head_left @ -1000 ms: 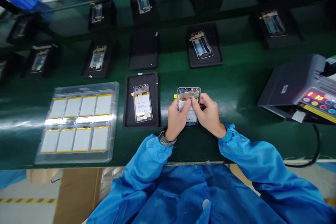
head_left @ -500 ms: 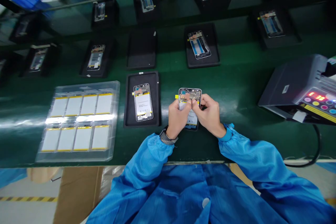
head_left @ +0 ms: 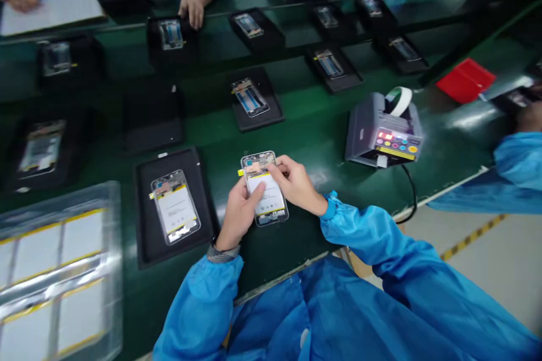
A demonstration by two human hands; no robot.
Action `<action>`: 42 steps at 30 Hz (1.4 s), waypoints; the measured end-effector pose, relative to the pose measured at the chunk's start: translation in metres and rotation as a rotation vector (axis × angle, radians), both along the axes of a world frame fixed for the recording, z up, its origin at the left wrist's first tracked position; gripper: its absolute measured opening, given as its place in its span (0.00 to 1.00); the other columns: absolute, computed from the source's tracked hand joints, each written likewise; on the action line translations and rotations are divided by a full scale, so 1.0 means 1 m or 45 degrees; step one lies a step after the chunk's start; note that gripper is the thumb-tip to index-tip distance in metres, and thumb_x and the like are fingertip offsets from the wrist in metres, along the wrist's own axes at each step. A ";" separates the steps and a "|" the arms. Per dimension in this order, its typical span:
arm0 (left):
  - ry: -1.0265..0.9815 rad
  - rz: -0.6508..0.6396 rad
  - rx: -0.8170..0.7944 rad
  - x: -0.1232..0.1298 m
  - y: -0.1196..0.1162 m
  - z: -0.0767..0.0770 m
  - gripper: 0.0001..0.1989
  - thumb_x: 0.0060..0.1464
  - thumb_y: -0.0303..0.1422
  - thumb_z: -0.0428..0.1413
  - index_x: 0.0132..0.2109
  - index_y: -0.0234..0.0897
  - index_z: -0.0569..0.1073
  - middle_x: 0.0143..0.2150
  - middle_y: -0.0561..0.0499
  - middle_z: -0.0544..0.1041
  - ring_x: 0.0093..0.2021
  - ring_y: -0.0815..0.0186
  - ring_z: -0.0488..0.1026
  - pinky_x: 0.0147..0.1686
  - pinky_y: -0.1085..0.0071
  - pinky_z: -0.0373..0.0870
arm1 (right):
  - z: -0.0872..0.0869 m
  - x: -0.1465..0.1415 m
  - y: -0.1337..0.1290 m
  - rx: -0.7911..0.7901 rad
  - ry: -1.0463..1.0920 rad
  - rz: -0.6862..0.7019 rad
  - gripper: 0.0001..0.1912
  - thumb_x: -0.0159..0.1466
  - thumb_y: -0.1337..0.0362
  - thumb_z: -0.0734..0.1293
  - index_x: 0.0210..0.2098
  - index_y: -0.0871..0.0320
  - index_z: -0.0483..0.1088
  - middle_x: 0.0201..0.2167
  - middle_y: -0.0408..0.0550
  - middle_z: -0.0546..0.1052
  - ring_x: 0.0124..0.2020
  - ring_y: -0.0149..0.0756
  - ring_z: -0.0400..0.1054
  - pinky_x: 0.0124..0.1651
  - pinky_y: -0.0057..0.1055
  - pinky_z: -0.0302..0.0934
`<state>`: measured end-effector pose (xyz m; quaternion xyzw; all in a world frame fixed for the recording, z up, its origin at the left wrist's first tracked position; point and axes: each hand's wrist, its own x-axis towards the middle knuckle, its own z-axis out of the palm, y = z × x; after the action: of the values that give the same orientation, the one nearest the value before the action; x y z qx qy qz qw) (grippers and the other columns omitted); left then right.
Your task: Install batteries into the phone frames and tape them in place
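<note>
An opened smartphone with a white battery in it is held low over the bench between both hands. My left hand grips its left edge, the thumb lying on the battery face. On the other side, my right hand is closed at the upper right edge, its thumb reaching over the circuit board area near the battery's top. A yellow tab sticks out at the phone's upper left. To the left, another opened phone with a battery lies in a black tray.
A clear plastic tray of white batteries lies at the lower left. At the right stands a grey tape dispenser with lit red digits. Black trays with opened phones line the green bench. A co-worker's hand touches one tray.
My view has turned to the right. Both thumbs were together at the battery's top edge; now the left thumb lies lower on the battery and the right one is at the upper right.
</note>
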<state>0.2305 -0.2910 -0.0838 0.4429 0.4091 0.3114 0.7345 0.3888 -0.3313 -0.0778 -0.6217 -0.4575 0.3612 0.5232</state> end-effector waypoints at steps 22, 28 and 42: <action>-0.131 0.025 -0.187 -0.002 0.002 0.000 0.31 0.43 0.36 0.73 0.54 0.34 0.77 0.56 0.41 0.80 0.56 0.51 0.78 0.56 0.58 0.74 | 0.038 0.132 -0.124 -0.056 0.171 -1.222 0.17 0.49 0.56 0.81 0.25 0.62 0.76 0.18 0.47 0.75 0.15 0.30 0.66 0.16 0.24 0.55; -0.125 0.014 -0.154 -0.003 0.002 -0.003 0.31 0.44 0.36 0.73 0.55 0.33 0.76 0.56 0.40 0.80 0.55 0.52 0.79 0.55 0.58 0.75 | 0.044 0.130 -0.119 -0.101 0.149 -1.268 0.09 0.53 0.68 0.78 0.23 0.63 0.76 0.17 0.51 0.74 0.14 0.31 0.66 0.18 0.28 0.53; -0.181 0.016 -0.108 -0.001 0.002 -0.009 0.28 0.45 0.35 0.72 0.54 0.34 0.77 0.56 0.40 0.80 0.55 0.53 0.78 0.58 0.58 0.73 | 0.037 0.126 -0.122 -0.001 0.019 -1.338 0.04 0.50 0.75 0.73 0.22 0.61 0.78 0.12 0.44 0.66 0.13 0.30 0.59 0.19 0.33 0.52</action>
<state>0.2291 -0.2887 -0.0925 0.3857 0.3716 0.3288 0.7778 0.5152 -0.4536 -0.0410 -0.7649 -0.0801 0.0548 0.6368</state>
